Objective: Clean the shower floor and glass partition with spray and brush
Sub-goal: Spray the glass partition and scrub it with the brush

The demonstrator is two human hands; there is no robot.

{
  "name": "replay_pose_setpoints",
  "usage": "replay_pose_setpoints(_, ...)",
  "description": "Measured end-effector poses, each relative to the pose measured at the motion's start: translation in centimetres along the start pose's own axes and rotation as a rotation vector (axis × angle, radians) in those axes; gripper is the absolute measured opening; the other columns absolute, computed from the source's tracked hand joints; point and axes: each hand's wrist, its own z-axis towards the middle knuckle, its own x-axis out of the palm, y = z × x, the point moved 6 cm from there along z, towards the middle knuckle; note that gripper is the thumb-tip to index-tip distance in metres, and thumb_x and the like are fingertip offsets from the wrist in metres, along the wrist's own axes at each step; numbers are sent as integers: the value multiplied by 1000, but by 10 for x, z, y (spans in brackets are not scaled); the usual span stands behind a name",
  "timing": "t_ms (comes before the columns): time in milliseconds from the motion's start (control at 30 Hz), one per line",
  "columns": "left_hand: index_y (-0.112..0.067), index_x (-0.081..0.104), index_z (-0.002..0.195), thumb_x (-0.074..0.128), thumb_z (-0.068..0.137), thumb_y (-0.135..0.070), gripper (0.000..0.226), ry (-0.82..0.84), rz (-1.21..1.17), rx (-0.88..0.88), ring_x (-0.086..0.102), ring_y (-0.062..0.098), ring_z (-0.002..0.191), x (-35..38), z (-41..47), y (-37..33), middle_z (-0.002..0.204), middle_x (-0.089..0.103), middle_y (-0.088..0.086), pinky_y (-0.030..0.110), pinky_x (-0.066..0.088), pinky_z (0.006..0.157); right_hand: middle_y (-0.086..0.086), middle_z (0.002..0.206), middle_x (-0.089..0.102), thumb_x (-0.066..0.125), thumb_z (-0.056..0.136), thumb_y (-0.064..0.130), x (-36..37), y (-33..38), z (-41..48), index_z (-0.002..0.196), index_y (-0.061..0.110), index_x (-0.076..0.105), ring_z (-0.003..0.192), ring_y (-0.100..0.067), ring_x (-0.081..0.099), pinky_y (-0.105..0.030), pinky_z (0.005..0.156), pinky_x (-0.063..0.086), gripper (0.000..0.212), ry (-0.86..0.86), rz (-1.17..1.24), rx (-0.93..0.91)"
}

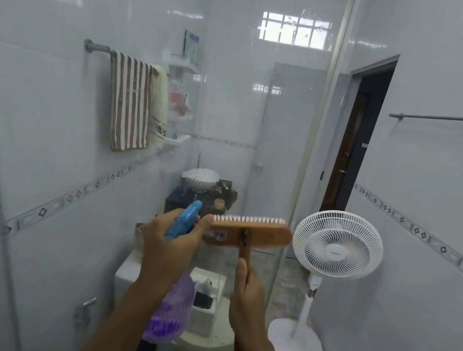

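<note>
The left hand gripped the spray bottle, purple liquid in its clear body, before the glass partition. The right hand clasped the brush by its handle, bristles facing the glass.

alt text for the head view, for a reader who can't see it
A left hand grips a purple spray bottle with a blue trigger while the right hand holds a wooden brush by its handle, white bristles up, before a glass partition. A white pedestal fan stands at right; a striped towel hangs at left.
</note>
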Motion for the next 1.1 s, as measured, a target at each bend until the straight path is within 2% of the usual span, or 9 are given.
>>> replay_pose_setpoints(100, -10, 70, 90, 70, 83, -40, 31, 24, 8, -16, 64, 3, 60, 5, -1, 5, 66, 61, -13, 8, 45, 50, 3, 58, 50, 32, 93, 71, -10, -5, 2, 87, 20, 64, 53, -6, 50, -26, 52, 42, 60, 4, -24, 23)
replay_pose_setpoints(267, -11, 71, 94, 77, 84, -27, 19, 98, -68, -66, 66, 14, 63, 24, -1, 0, 71, 67, -2, 19, 55, 53, 8, 49, 40, 38, 101, 53, -53, 106, 68, 69, 23, 48, 44, -9, 39, -26, 44, 34, 45, -59, 41, -86)
replay_pose_setpoints(400, -5, 70, 78, 78, 86, -16, 15, 172, -79, -118, 55, 10, 48, 40, 0, -5, 58, 59, 7, 13, 43, 44, 4, 51, 38, 36, 100, 57, -75, 165, 105, 71, 16, 45, 40, -8, 37, -23, 43, 34, 50, 23, 18, -99)
replay_pose_setpoints(467, -4, 70, 75, 77, 86, -15, 17, 221, -52, -82, 51, 12, 45, 46, -2, -8, 56, 59, 11, 14, 41, 41, 1, 53, 39, 36, 100, 58, -79, 169, 108, 74, 14, 46, 41, -8, 38, -25, 45, 35, 52, 42, -22, -103)
replay_pose_setpoints(633, -8, 70, 83, 79, 85, -20, 15, 270, -53, -3, 60, 11, 55, 45, 1, -13, 63, 62, -3, 10, 46, 50, 3, 54, 38, 36, 99, 59, -76, 149, 100, 72, 17, 44, 44, -9, 37, -26, 46, 34, 51, 25, -54, -109)
replay_pose_setpoints(767, -17, 68, 76, 81, 82, -21, 15, 206, -83, -40, 58, 10, 49, 41, 3, -18, 56, 59, -6, 10, 44, 46, 1, 56, 40, 35, 100, 57, -73, 149, 100, 72, 15, 47, 46, -9, 38, -25, 46, 35, 52, 27, -49, -93)
replay_pose_setpoints(900, -11, 70, 83, 82, 81, -24, 18, 217, -62, 27, 63, 10, 59, 41, 5, -24, 64, 63, -5, 8, 47, 53, 0, 57, 40, 34, 100, 58, -74, 148, 100, 71, 14, 47, 48, -10, 39, -27, 49, 36, 54, 27, -78, -106)
replay_pose_setpoints(1000, -15, 67, 75, 80, 82, -30, 21, 271, -75, -19, 58, 10, 51, 46, 2, -23, 58, 60, -8, 11, 45, 49, -1, 58, 42, 34, 101, 56, -72, 146, 96, 71, 15, 48, 50, -10, 41, -26, 50, 37, 53, 34, -90, -102)
replay_pose_setpoints(1100, -21, 63, 71, 80, 82, -28, 21, 227, -62, -19, 56, 9, 47, 44, -1, -28, 53, 55, -11, 11, 43, 45, 0, 59, 43, 33, 100, 57, -69, 138, 90, 71, 16, 49, 51, -10, 43, -27, 51, 38, 53, 31, -108, -101)
